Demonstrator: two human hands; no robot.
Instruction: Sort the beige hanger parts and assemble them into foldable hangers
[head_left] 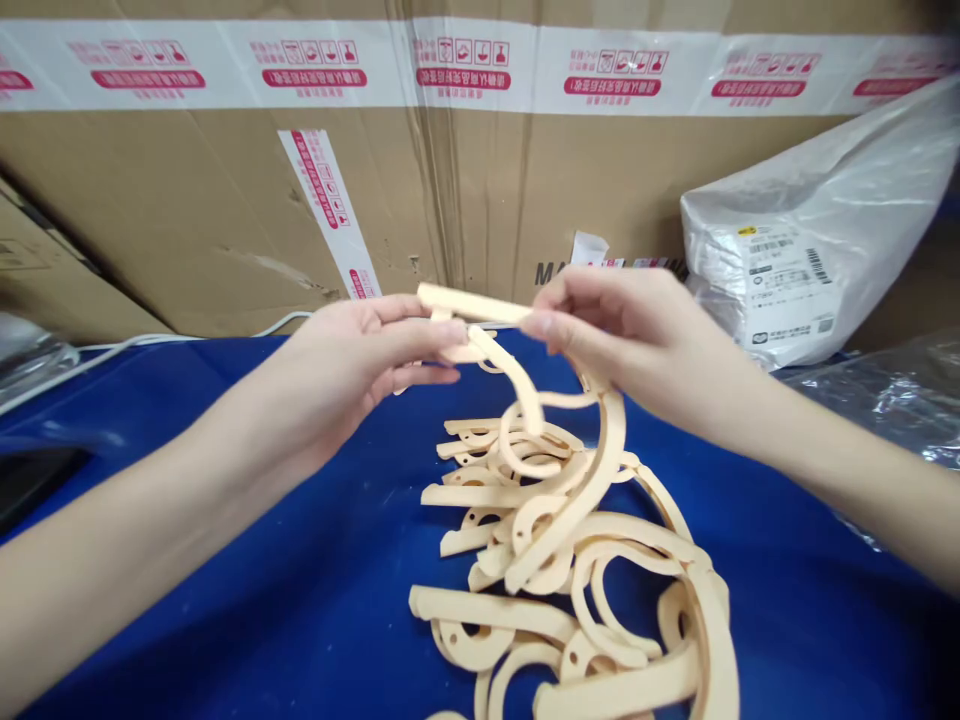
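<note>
Holding a beige piece (480,303) up by the far end of a pile of similar pieces (637,532) on the blue worktop (315,600), clamping one end in left fingers (424,339), pinching the other in right fingers (570,330), apparently mid two-handed manipulation, probably calling next for steady grip.

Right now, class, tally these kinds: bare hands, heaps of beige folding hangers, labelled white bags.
Hands: 2, left hand and right hand
Heap of beige folding hangers: 1, single hangers overlapping too much to count
Labelled white bag: 1
Total: 4
</note>
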